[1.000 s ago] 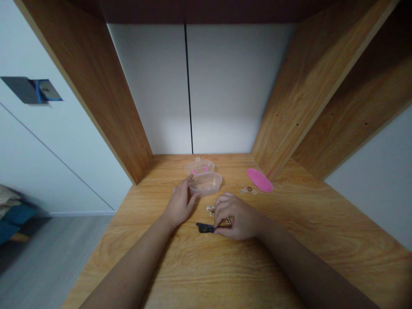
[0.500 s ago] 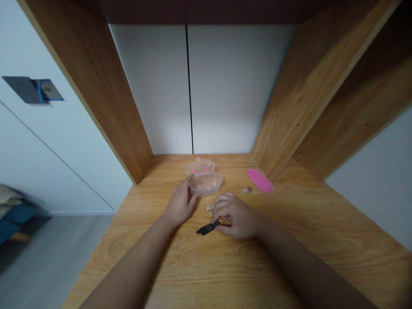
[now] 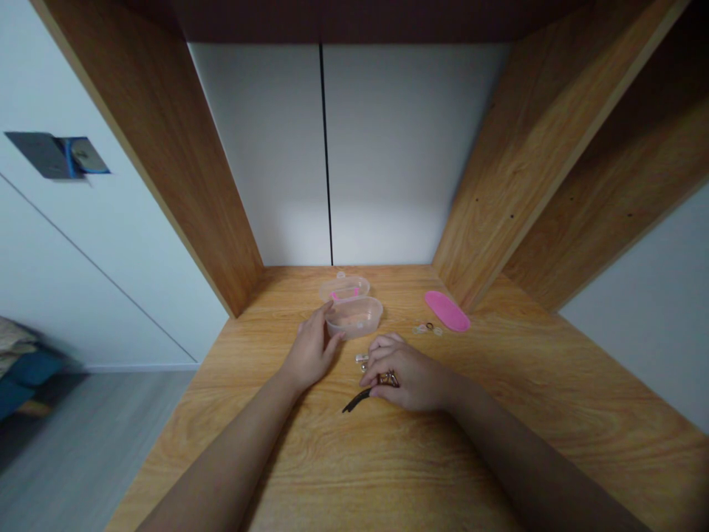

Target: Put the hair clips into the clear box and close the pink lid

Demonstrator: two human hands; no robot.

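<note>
My left hand (image 3: 311, 351) holds the left end of a clear plastic box (image 3: 360, 329), its thumb at the front and its fingers along the side. The box's clear lid (image 3: 344, 288), with pink hinge tabs, lies open behind it. My right hand (image 3: 407, 372) is closed in a pinch on a slim black hair clip (image 3: 357, 401) that points down to the left, just above the tabletop. A shiny metal piece (image 3: 389, 378) shows under the right palm; whether it is held or lying there I cannot tell. Small silver pieces (image 3: 362, 360) lie by the fingertips.
Right of the box, several small hair ties (image 3: 427, 327) lie on the wooden tabletop (image 3: 343, 473), one of them dark. A pink oval piece (image 3: 447, 310) rests beyond them, near the right wooden panel (image 3: 532, 170). Another wooden panel (image 3: 166, 148) stands left.
The black hair clip has turned in my right fingers, from showing its broad face to showing a thin edge, its tip slightly lower. My left hand and the box have stayed put.
</note>
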